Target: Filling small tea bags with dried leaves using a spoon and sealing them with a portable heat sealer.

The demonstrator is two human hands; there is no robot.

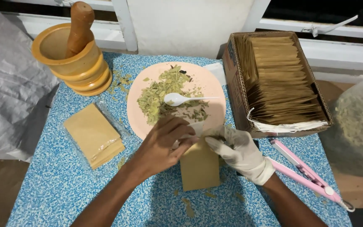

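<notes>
Both hands meet over a small tan paper pouch (pixel 199 168) near the front edge of the table (pixel 55 189): the bare left hand (pixel 162 145) pinches its top open, while the right hand (pixel 238 151), in a white glove, closes its fingertips on the mouth from the other side. This looks like the filling step; the next move would call for keeping the mouth spread and steady. Just behind it sits a smooth round pink plate (pixel 213 86) of crumbly dried green leaves (pixel 164 94) with a white plastic spoon (pixel 179 99). A stack of flat pouches (pixel 93 134) lies toward the left edge, a wooden mortar and pestle (pixel 74 54) at the back left corner, a cardboard box (pixel 236 88) of pouches on the right, a pink sealer (pixel 303 172) beside it. The tabletop is speckled blue.
</notes>
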